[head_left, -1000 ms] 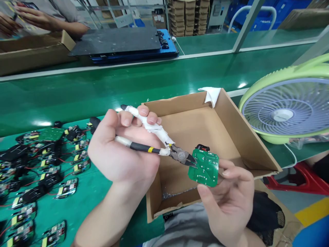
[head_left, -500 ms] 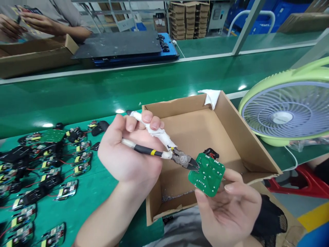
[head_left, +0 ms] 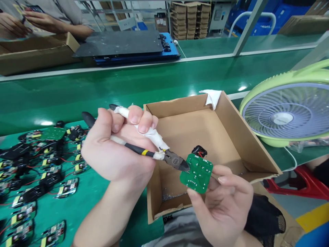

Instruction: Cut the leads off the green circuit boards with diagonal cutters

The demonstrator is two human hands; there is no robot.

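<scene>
My left hand [head_left: 120, 147] is wrapped round the handles of cutting pliers [head_left: 174, 159], whose grips are partly bound in white tape. The dark jaws point right and touch the left part of a green circuit board [head_left: 196, 174]. Between the thumb and fingers of my right hand [head_left: 223, 202] the board is held by its right and lower edge, its side with solder points facing up. A small black part [head_left: 199, 151] with red wires shows behind the board's top edge. Both hands are over an open cardboard box [head_left: 190, 127].
Many circuit boards with black parts and red wires [head_left: 67, 188] lie on the green table at left. A green fan [head_left: 282, 118] stands at right. Beyond the ledge, a person's hands [head_left: 43, 21] are above another box [head_left: 38, 55].
Both hands, with the pliers and the board, have moved a little to the left. More of the black part behind the board now shows.
</scene>
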